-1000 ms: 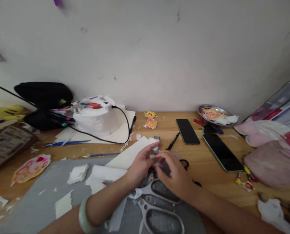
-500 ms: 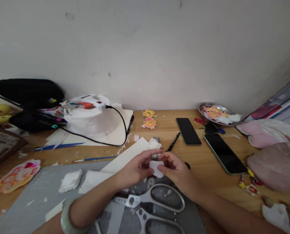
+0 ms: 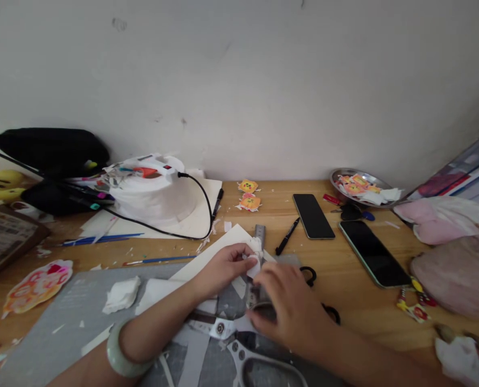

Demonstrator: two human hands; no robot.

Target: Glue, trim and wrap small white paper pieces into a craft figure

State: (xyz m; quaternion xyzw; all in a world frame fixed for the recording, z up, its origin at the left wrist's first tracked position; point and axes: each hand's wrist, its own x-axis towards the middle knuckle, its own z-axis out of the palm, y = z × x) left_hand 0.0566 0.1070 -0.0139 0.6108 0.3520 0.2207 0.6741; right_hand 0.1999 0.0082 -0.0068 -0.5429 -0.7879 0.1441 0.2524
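Note:
My left hand [image 3: 231, 264] pinches a small piece of white paper [image 3: 254, 267] between thumb and fingers. Just right of it, my right hand [image 3: 285, 301] is open and slightly blurred, thumb and fingers apart, above the upper handle loop of the large grey scissors [image 3: 220, 328]. Part of that loop is hidden under the right hand. Beneath both hands lies a grey cutting mat [image 3: 76, 301] with paper strips and scraps. A metal ruler [image 3: 259, 231] sticks out beyond the left fingertips, beside crumpled white bits. A folded white wad [image 3: 121, 294] rests on the mat's left part.
Two phones [image 3: 313, 216] and a black pen [image 3: 287, 236] lie on the right side. Behind them stands a metal bowl [image 3: 336, 174] with painted cutouts. A corded white appliance [image 3: 158, 166] sits at the back left, near blue brushes [image 3: 102, 239]. Black scissor loops [image 3: 308, 276] show beside my right hand.
My right hand has let go of the white paper and moved down toward the grey scissors' handle, its fingers spreading. My left hand keeps the paper. The view has shifted slightly.

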